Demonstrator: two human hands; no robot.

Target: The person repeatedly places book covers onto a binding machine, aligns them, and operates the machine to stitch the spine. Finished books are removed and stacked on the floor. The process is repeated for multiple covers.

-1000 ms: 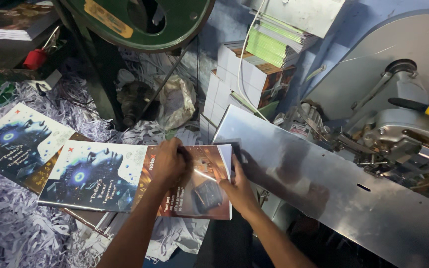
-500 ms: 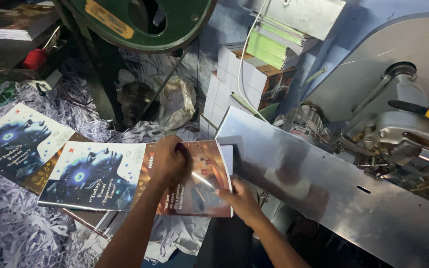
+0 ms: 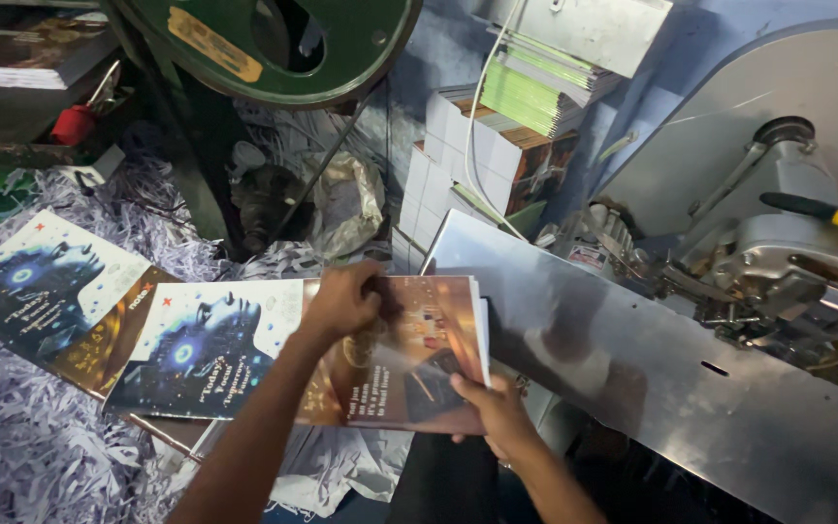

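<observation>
Two open covers (image 3: 118,330) lie flat on paper shreds (image 3: 21,446). The left hand (image 3: 341,303) presses a book (image 3: 409,354) from above, fingers curled on it; the right hand (image 3: 497,412) grips its lower edge, beside the metal table (image 3: 671,378), keeping pages aligned.

One head-worn camera looks steeply down, close over the metal table (image 3: 652,359).

Dim workshop light, soft glare on the metal plate (image 3: 652,359) — deep shadows upper left, slight blur, edges bowed.
</observation>
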